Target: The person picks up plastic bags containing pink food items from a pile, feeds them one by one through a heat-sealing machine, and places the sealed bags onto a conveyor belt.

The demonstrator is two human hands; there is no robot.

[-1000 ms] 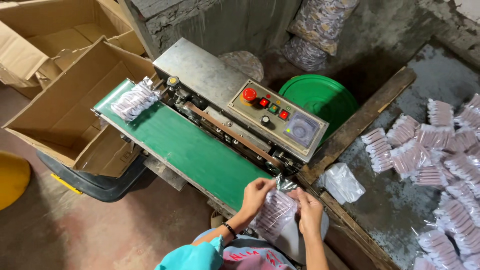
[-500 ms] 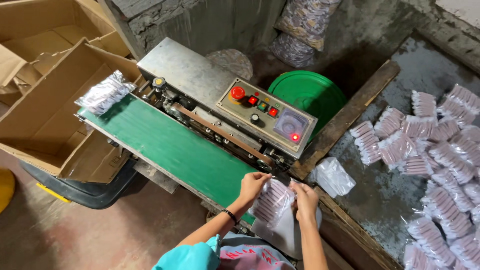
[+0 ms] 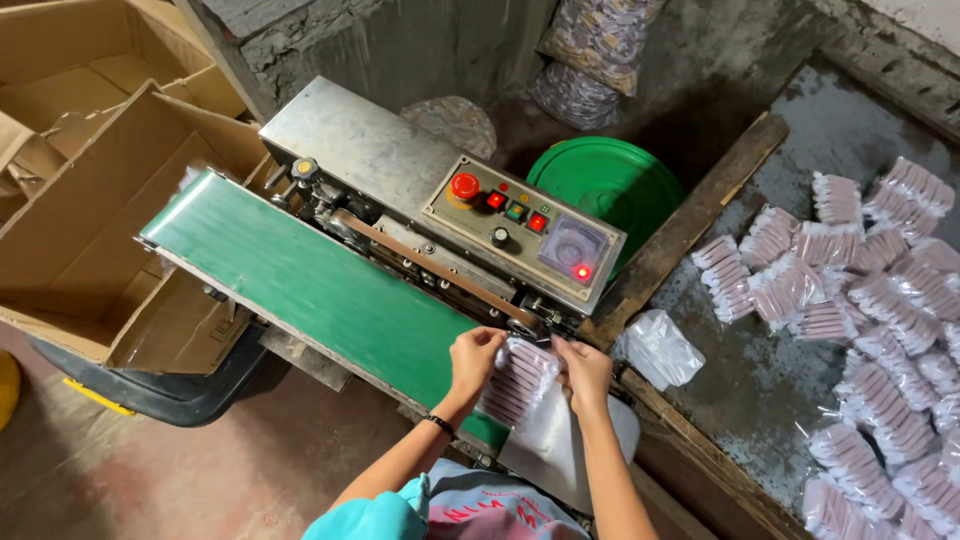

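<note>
A band-sealing machine with a green conveyor belt runs from the open cardboard box at its far end to the person at its near end. There, by the belt's near corner next to the sealing slot, both hands close on one clear plastic packet of pinkish sticks: the left hand pinches its left edge, the right hand its upper right edge. The packet looks light, its film slippery and limp, the contents likely brittle; the open top edge held flat on both sides seems the best hold. A heap of similar packets lies on the concrete slab to the right.
</note>
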